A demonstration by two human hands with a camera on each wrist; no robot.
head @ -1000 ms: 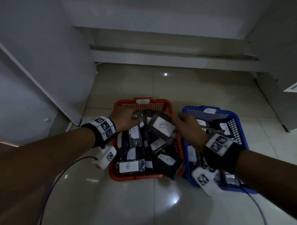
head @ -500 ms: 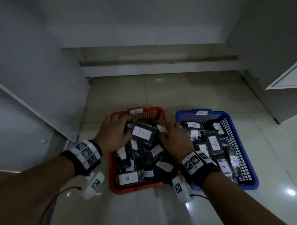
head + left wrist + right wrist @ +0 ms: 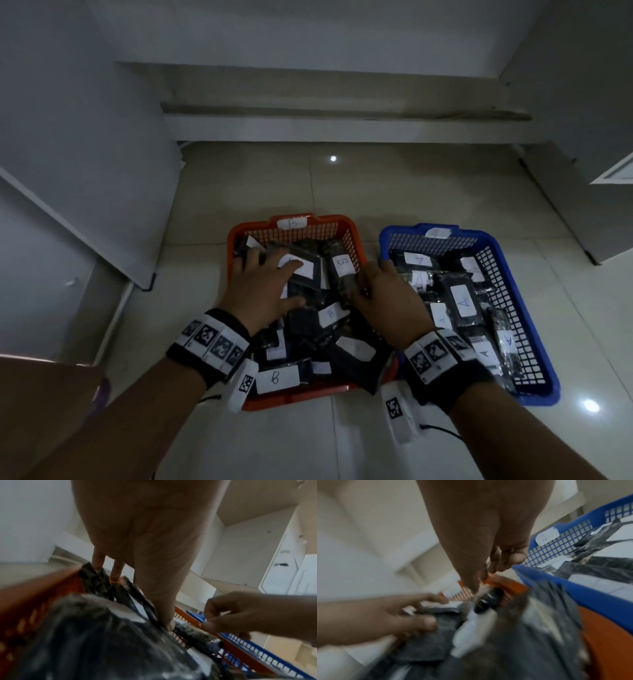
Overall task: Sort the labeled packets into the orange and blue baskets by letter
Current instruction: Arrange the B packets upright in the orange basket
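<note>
Two baskets side by side on the floor: orange basket (image 3: 354, 240) at 6 o'clock of the head view, blue basket (image 3: 534, 329) at its 3 o'clock, a small gap between. One paper tag on each far rim, "B" on orange, "A" on blue, apparently marking which letter belongs where. Packets (image 3: 274, 377) all dark with white labels; every readable label in orange a B, every readable one in blue an A, so sorting looks done or nearly so. Exact packet count not possible, heaped and overlapping; about five readable B labels in orange, about six A labels in blue.

Left hand (image 3: 263, 291) spread flat, fingers straight, pressing on a packet at 11 o'clock of the orange heap, grasping nothing; probably tamping the pile level below the rim. Right hand (image 3: 387, 298) at the orange basket's 3 o'clock rim, fingers curled toward a rolled packet (image 3: 342, 274) with a B label; wrist view too blurred, so cannot tell whether it pinches that packet or merely nudges it inward.
</note>
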